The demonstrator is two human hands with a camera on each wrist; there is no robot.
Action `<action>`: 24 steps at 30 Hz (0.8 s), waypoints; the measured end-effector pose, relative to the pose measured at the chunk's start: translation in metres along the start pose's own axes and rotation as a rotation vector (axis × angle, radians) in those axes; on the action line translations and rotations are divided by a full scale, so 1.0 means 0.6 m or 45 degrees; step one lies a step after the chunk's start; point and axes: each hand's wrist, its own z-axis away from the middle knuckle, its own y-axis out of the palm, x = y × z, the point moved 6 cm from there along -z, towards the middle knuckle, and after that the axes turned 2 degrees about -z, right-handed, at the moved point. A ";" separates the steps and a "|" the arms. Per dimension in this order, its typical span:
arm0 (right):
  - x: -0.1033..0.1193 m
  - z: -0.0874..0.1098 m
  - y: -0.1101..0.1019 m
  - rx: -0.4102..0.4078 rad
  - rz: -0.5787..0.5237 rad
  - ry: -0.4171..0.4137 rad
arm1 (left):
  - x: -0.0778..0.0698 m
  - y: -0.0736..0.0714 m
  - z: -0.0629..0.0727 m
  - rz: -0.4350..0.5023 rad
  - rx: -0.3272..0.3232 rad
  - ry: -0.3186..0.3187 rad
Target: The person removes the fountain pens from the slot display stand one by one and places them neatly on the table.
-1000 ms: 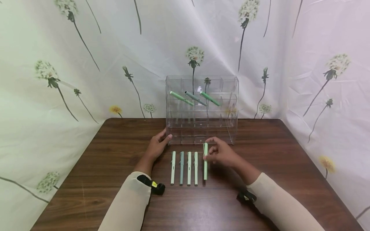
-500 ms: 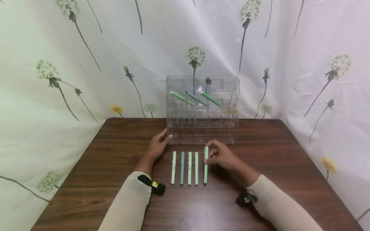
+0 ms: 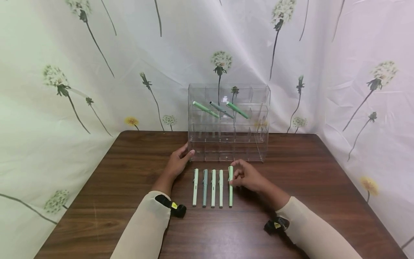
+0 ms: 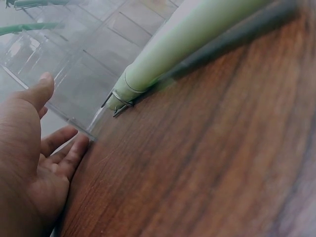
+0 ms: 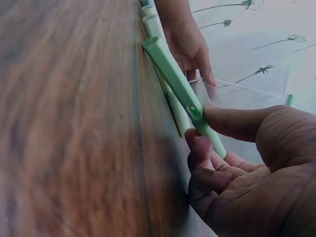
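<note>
A person's right hand [image 3: 249, 176] pinches a light green capped pen [image 3: 231, 196] between thumb and fingers at the right end of a row on a dark wood-grain table [image 3: 207, 235], while the left hand [image 3: 177, 162], well apart from it, rests against the left side of a clear plastic organizer [image 3: 242, 133], thumb extended by the lower front edge. The pinched pen runs nearly parallel to four others: a pale green pen [image 3: 195, 192] at the far left, a blue-gray pen [image 3: 205, 192] beside it and two more pale green pens [image 3: 213, 194], none touching, all with their clip ends toward the organizer; whether the pinched one meets the wood cannot be told. Three further pens [image 3: 237, 110], two green and one gray-blue, slant side by side in the organizer's upper part, their exact compartments hard to make out. Cream sleeves [image 3: 139, 228] cover both forearms, a black camera [image 3: 178, 211] at each wrist, before a white curtain [image 3: 181, 64] printed with dandelions
</note>
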 end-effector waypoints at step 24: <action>0.000 -0.003 0.001 -0.043 0.043 0.004 | 0.000 0.000 -0.001 0.002 0.002 -0.016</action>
